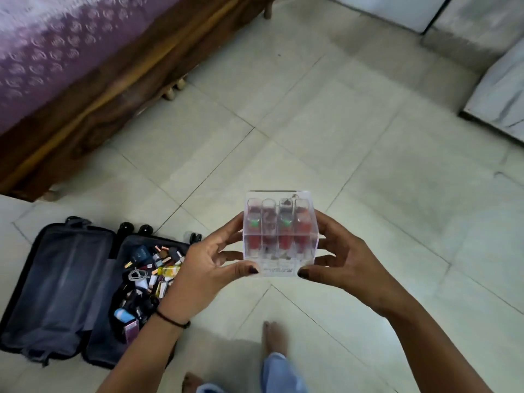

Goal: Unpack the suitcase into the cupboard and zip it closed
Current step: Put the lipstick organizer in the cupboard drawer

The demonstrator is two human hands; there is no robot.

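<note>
A clear plastic box (279,231) with several red lipstick tubes inside is held up above the floor in front of me. My left hand (211,260) grips its left side and my right hand (341,259) grips its right side, thumbs on the near lower edge. The dark suitcase (65,282) lies open flat on the floor at lower left. Its right half holds several small cosmetics and bottles (147,276); its left half shows only a zipped mesh liner. No cupboard is clearly in view.
A wooden bed frame (119,89) with a purple cover runs along the upper left. A white mattress or cushion (502,92) sits at the right edge. Pale floor tiles (340,123) stretch ahead. My bare feet (273,336) are below the box.
</note>
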